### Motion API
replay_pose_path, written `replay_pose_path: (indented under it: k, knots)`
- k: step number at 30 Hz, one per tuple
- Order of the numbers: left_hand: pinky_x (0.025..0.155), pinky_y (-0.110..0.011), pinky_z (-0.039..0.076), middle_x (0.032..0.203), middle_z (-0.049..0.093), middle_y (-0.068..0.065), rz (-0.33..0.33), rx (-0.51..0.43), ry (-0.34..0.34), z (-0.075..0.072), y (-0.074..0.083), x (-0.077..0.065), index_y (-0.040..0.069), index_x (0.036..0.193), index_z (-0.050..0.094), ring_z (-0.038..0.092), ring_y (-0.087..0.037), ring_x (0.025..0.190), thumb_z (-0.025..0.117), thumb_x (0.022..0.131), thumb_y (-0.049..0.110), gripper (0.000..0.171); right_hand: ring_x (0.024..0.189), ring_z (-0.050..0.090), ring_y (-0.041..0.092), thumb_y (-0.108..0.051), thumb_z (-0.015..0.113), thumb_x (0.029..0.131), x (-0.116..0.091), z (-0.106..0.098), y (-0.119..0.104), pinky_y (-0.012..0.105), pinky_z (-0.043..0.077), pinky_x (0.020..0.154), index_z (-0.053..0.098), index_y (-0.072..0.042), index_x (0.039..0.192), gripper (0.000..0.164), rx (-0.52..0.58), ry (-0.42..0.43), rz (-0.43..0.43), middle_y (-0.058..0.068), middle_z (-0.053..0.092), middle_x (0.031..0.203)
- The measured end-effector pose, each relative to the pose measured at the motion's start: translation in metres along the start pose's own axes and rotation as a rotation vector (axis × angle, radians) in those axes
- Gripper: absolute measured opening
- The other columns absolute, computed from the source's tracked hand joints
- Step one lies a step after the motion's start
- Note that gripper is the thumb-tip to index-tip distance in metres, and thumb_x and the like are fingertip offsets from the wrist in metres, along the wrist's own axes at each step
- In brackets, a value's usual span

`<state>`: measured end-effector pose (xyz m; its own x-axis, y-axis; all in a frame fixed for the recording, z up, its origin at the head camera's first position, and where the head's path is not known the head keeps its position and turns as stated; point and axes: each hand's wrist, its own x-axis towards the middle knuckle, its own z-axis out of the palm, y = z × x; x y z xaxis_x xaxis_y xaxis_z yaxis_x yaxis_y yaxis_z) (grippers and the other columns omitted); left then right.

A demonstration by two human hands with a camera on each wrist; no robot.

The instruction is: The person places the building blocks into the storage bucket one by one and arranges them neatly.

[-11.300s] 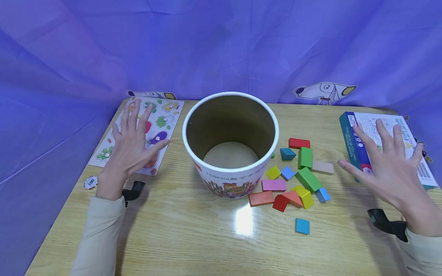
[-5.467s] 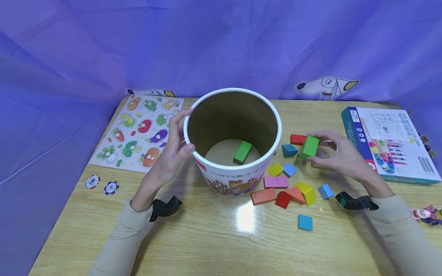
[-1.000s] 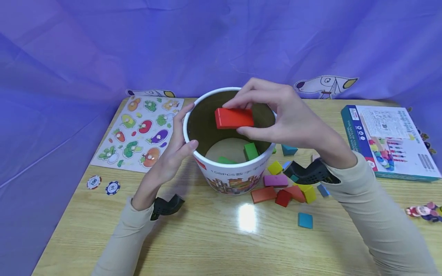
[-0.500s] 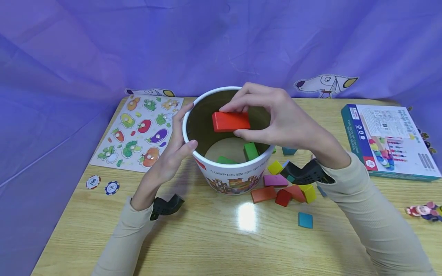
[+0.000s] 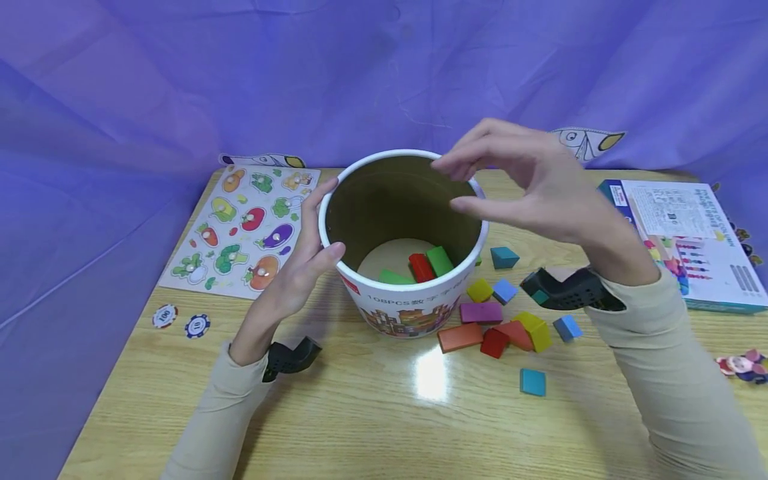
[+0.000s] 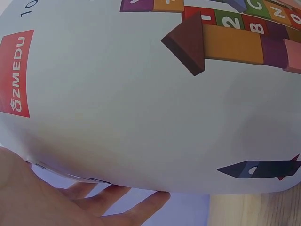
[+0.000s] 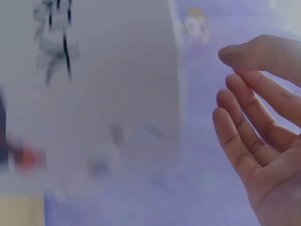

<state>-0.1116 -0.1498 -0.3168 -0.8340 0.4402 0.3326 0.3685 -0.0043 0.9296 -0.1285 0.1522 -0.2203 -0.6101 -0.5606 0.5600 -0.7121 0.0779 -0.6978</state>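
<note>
A big white bucket [image 5: 414, 308] with printed castle art stands on the table. My left hand [image 5: 294, 280] holds its left side, thumb at the near rim and fingers round the wall; the left wrist view shows those fingers [image 6: 134, 207] along the bucket. Inside on the bottom lie a red block [image 5: 421, 267], a green block [image 5: 440, 261] beside it and another green block [image 5: 394, 277] partly hidden by the near rim. Over the right rim is my right hand [image 5: 540, 180], thumb and fingers apart with nothing between them. In the right wrist view the bucket wall [image 7: 108, 103] is blurred.
Right of the bucket lie several loose blocks, among them a purple one [image 5: 481, 312], an orange one [image 5: 460, 338] and a teal triangular one [image 5: 505, 257]. A vegetable puzzle board [image 5: 240, 233] and poker chips [image 5: 197, 325] are left; a toy box [image 5: 702, 247] stands right.
Two green blocks have gone into the bucket since the first frame. Within the last half second my right hand has let go of the red block inside it and moved right, over the rim.
</note>
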Motion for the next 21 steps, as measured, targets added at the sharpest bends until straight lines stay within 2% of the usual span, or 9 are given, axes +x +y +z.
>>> replay_pose_path:
  k: [2, 4, 7, 10, 14, 16, 21]
  knots:
    - [0.107, -0.067, 0.026, 0.156, 0.017, 0.0, 0.002, 0.002, 0.004, 0.001, 0.0, 0.0, 0.023, 0.153, 0.007, 0.022, -0.027, 0.142, 0.058, 0.086, 0.06, 0.091, 0.096, 0.06, 0.021, 0.022, 0.071, 0.072, -0.013, -0.013, 0.005, 0.024, 0.05, 0.089, 0.067, 0.01, 0.109, 0.039, 0.055, 0.05, 0.011, 0.012, 0.065, 0.106]
    - [0.107, -0.067, 0.027, 0.156, 0.017, 0.0, 0.004, 0.005, 0.007, 0.001, 0.0, 0.001, 0.023, 0.153, 0.007, 0.022, -0.027, 0.142, 0.058, 0.086, 0.062, 0.093, 0.096, 0.059, 0.023, 0.024, 0.07, 0.072, -0.03, -0.026, 0.011, 0.024, 0.05, 0.091, 0.065, 0.013, 0.11, 0.04, 0.07, 0.101, 0.064, 0.014, 0.065, 0.107]
    - [0.108, -0.067, 0.026, 0.156, 0.017, 0.0, 0.007, 0.013, 0.008, 0.001, 0.0, 0.001, 0.023, 0.152, 0.007, 0.022, -0.027, 0.142, 0.058, 0.086, 0.063, 0.093, 0.098, 0.06, 0.023, 0.026, 0.067, 0.072, -0.062, -0.043, 0.028, 0.022, 0.049, 0.092, 0.063, 0.016, 0.112, 0.041, 0.073, 0.153, 0.169, 0.017, 0.064, 0.108]
    - [0.108, -0.066, 0.026, 0.156, 0.018, 0.0, 0.01, 0.018, 0.01, 0.001, -0.001, 0.001, 0.022, 0.152, 0.007, 0.022, -0.027, 0.142, 0.058, 0.086, 0.062, 0.093, 0.099, 0.061, 0.017, 0.022, 0.067, 0.076, -0.099, -0.052, 0.048, 0.017, 0.047, 0.091, 0.063, 0.012, 0.116, 0.041, 0.004, 0.167, 0.318, 0.012, 0.064, 0.111]
    - [0.108, -0.067, 0.027, 0.156, 0.018, 0.0, 0.005, 0.015, 0.012, 0.001, -0.001, 0.001, 0.022, 0.152, 0.008, 0.022, -0.026, 0.141, 0.058, 0.086, 0.06, 0.091, 0.101, 0.061, 0.008, 0.014, 0.068, 0.081, -0.146, -0.052, 0.072, 0.012, 0.044, 0.091, 0.063, 0.005, 0.12, 0.04, -0.149, 0.119, 0.479, 0.003, 0.064, 0.113]
    - [0.108, -0.066, 0.027, 0.156, 0.017, 0.001, 0.001, 0.01, 0.008, 0.001, -0.001, 0.001, 0.022, 0.152, 0.007, 0.021, -0.025, 0.142, 0.058, 0.087, 0.057, 0.09, 0.101, 0.06, 0.005, 0.01, 0.069, 0.083, -0.165, -0.05, 0.08, 0.009, 0.043, 0.091, 0.063, 0.003, 0.121, 0.039, -0.19, 0.1, 0.541, 0.0, 0.064, 0.114]
    - [0.108, -0.067, 0.028, 0.156, 0.017, 0.003, -0.008, 0.017, 0.005, 0.0, 0.001, -0.001, 0.025, 0.153, 0.007, 0.021, -0.025, 0.142, 0.058, 0.087, 0.057, 0.09, 0.104, 0.057, -0.001, -0.004, 0.073, 0.085, -0.192, -0.042, 0.095, 0.003, 0.039, 0.091, 0.066, -0.006, 0.121, 0.036, -0.246, 0.09, 0.688, -0.01, 0.062, 0.114]
